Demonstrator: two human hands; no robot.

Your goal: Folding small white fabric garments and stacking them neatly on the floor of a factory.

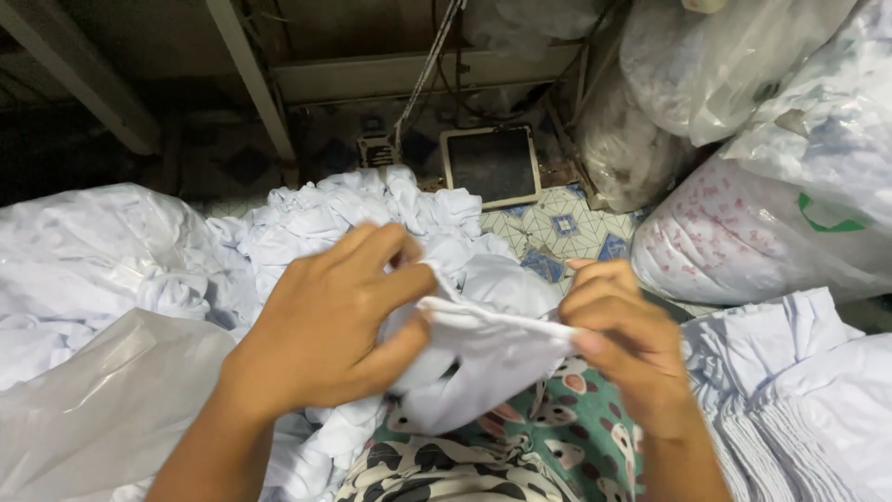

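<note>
Holding a small white cloth piece stretched between both hands, near the centre of the view, just above a lap covered in green patterned fabric. Left hand closing its fingers around the cloth's left end, thumb and forefinger pinching the upper edge, the rest of the palm curled over a bunched part. Right hand gripping the right end, fingers folded down tightly over the edge, somewhat blurred. Pulling the top edge taut into a nearly straight line between the two grips. Judging from this, keeping an even tension on both ends and pinching close to the edge seems the way to keep the fabric flat and stop it from slipping or twisting. Lying to the left and farther off, a heap of loose white cloth; resting near right, a neat stack of folded white pieces. Standing far right, bulging clear plastic sacks on a patterned tiled floor.
</note>
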